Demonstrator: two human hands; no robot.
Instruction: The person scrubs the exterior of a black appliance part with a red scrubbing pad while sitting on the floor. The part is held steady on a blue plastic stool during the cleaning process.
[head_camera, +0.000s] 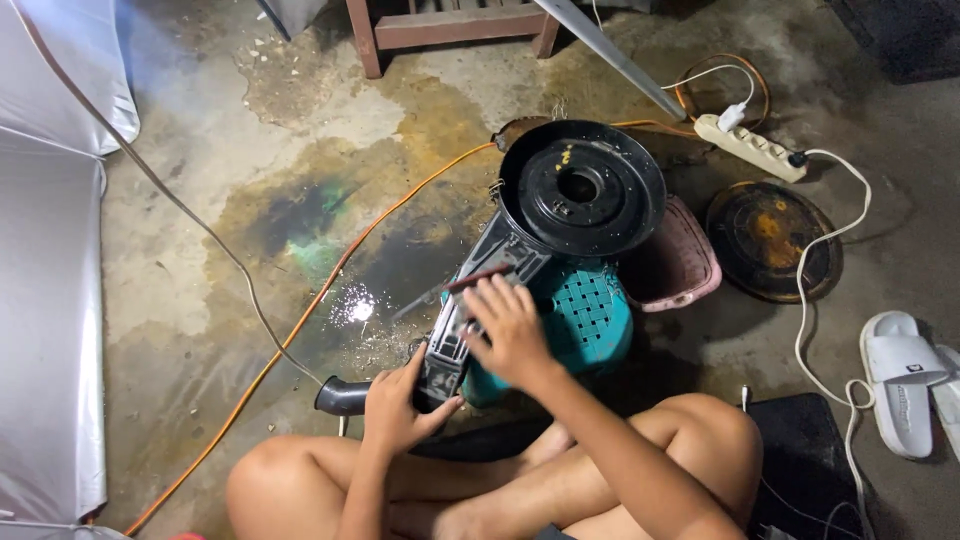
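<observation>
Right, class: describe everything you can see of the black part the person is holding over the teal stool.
The black part looks like dark, dusty metal or plastic: a long flat neck that widens into a round dish with raised rings and a central hole. It lies tilted, its dish end propped on the teal lattice stool. The left hand grips the near end of the neck, beside a dark curved tube. The right hand lies flat on the neck, fingers spread.

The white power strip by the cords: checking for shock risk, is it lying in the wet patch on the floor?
No, the white power strip lies on dry concrete, apart from the wet patch.
</observation>
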